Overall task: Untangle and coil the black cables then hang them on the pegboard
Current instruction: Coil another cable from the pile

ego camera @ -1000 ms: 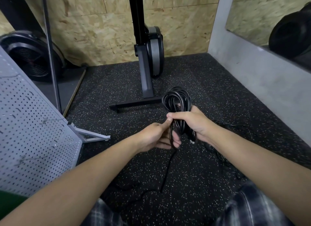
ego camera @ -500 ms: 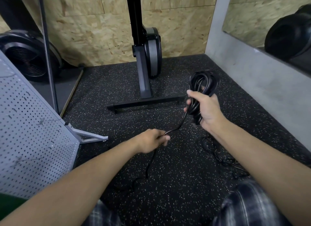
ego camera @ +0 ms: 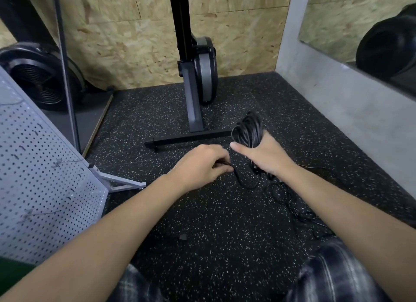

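Head view. A coiled black cable (ego camera: 247, 130) is held in the right hand (ego camera: 264, 158) at mid-scene, above the speckled floor (ego camera: 213, 211). The loops stand out beyond the far side of the hand, and their lower ends hang below it on the near side. Fingers are curled round the bundle; the thumb is stretched leftward.

The left hand (ego camera: 202, 164) is just left of the right. Its fingers are curled, pinching a loose strand (ego camera: 247, 185) that sags in a short loop between the hands. A tangled cable (ego camera: 292, 205) lies on the floor, near right. A small black plug-like piece (ego camera: 183, 237) lies nearer. The pegboard (ego camera: 45, 189) stands at left, well apart from both hands.
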`<state>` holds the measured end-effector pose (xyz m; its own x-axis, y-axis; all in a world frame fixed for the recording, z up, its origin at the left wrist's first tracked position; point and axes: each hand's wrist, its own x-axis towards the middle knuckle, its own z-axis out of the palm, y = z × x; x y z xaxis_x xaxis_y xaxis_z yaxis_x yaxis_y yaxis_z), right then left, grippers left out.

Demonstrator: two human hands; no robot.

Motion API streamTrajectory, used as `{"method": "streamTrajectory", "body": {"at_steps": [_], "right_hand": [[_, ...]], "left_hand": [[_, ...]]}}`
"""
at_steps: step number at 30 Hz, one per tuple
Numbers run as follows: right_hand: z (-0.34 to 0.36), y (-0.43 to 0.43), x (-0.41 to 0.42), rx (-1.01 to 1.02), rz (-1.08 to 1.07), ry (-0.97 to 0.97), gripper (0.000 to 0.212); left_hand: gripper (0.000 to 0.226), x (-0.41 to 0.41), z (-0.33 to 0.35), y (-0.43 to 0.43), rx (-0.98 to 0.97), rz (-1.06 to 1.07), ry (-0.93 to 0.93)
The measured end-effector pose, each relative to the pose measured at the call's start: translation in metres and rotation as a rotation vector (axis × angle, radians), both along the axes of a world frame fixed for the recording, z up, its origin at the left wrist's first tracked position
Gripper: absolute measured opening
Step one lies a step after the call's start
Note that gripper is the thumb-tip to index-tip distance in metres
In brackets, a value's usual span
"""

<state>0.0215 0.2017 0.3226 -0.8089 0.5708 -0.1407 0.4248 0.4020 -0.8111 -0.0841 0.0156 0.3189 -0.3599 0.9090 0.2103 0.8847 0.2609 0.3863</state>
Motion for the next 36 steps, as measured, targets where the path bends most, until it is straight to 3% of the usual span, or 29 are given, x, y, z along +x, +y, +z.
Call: {"method": "streamTrajectory", "body": {"at_steps": [3,6,9,10,14,15,19,25,30,36], "right_hand": [[0.0,-0.005,0.001,-0.004,0.098,-0.03,0.107],[0.011,-0.01,0.006,-0.091,0.152,0.015,0.089],[0.021,-0.02,0.009,-0.124,0.314,0.003,0.051],[0.02,-0.023,0.009,-0.127,0.377,-0.022,0.049],[0.009,-0.022,0.005,-0.073,0.453,-0.229,0.108],[0.007,-0.022,0.005,-0.05,0.471,-0.273,0.114],[0.007,-0.026,0.006,-0.034,0.495,-0.354,0.085],[0.027,-0.026,0.017,-0.022,0.622,-0.386,0.034],[0.033,-0.023,0.02,-0.062,0.61,-0.271,0.023],[0.034,-0.024,0.018,-0.262,0.476,-0.042,0.019]], "left_hand": [[0.016,0.0,0.014,0.001,0.084,-0.026,-0.015],[0.028,-0.004,0.02,-0.003,0.16,0.033,-0.123],[0.032,-0.005,0.021,-0.006,0.226,0.054,-0.072],[0.029,-0.004,0.023,-0.006,0.234,0.047,-0.056],[0.026,-0.002,0.027,-0.004,0.281,0.033,-0.078],[0.026,-0.003,0.028,-0.005,0.29,0.031,-0.082],[0.023,-0.012,0.027,-0.01,0.247,0.055,-0.108],[0.018,-0.034,0.021,-0.029,0.266,0.195,-0.299],[0.034,-0.046,0.0,-0.04,0.124,0.365,-0.418],[0.053,-0.041,-0.025,-0.034,0.122,0.375,-0.782]]}}
